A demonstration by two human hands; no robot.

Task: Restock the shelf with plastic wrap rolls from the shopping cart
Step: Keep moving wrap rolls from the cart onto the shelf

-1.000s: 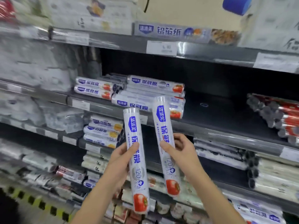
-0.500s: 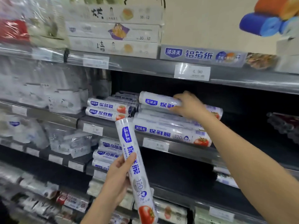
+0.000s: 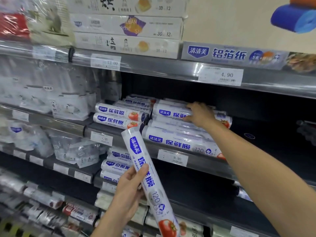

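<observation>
**Right hand on the top roll of the shelf stack, left hand with a second roll.**

The right hand point(image 3: 200, 114) reaches to about 1 o'clock from the middle of the view and is clamped on the top roll point(image 3: 171, 112), with its fingers curved over the roll and the thumb at its front side. This roll lies flat on the stack point(image 3: 177, 140) of the same plastic wrap rolls, on the middle shelf point(image 3: 206, 165), above the 9.90 price tag point(image 3: 172, 157). The left hand point(image 3: 127, 190), at 6 o'clock, is closed around the held roll point(image 3: 151, 183) near its middle. This one is in the air before the shelf, tilted, with the logo end toward 11 o'clock and the tomato end toward 5 o'clock. The two hands are well apart. Shorter rolls point(image 3: 119, 115) lie at 9 o'clock of the stack.
</observation>
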